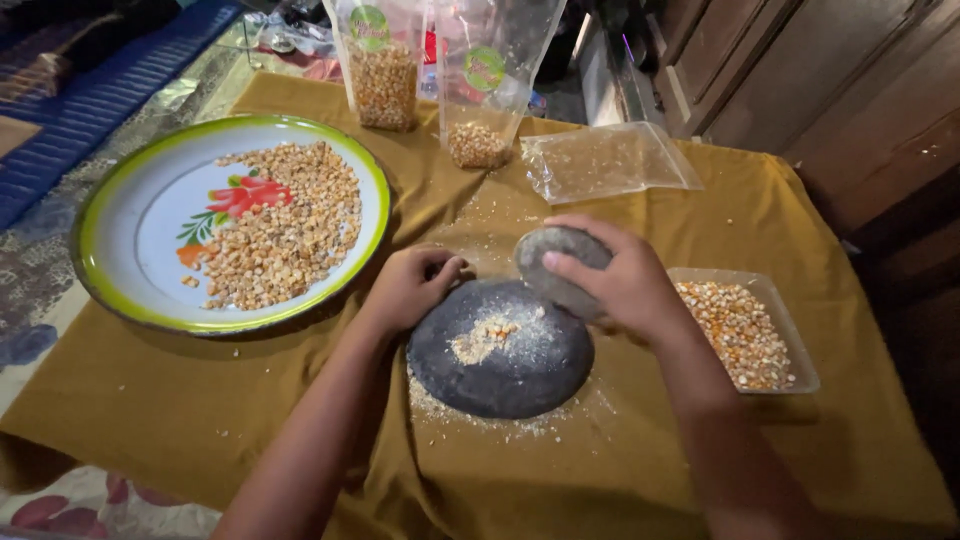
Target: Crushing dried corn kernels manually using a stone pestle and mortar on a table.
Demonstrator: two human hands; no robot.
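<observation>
My right hand (625, 285) had its fingers (575, 262) curled tightly around a rounded grey stone (560, 265) — the grip was firm, thumb underneath, knuckles up. I held the stone tilted just above the far right edge of a flat, dark, round grinding slab (500, 350). My left hand (410, 285) rested at the slab's upper left rim, fingers folded together in a loose fist that held nothing I could see. A small heap of crushed yellow corn (488, 335) lay in the slab's middle, ringed by pale dust, and more crumbs had spilled onto the mustard-coloured cloth (200, 400) just around the slab.

Further out, to the right of my right wrist, sat a clear plastic tray (790, 345) of whole kernels. To the left was a large enamel plate (130, 240) with a green rim and a painted red flower — kernels covered its right half. Beyond the slab stood two clear bags (385, 85) partly filled with kernels, and a flat plastic bag (610, 160) lay beside them.
</observation>
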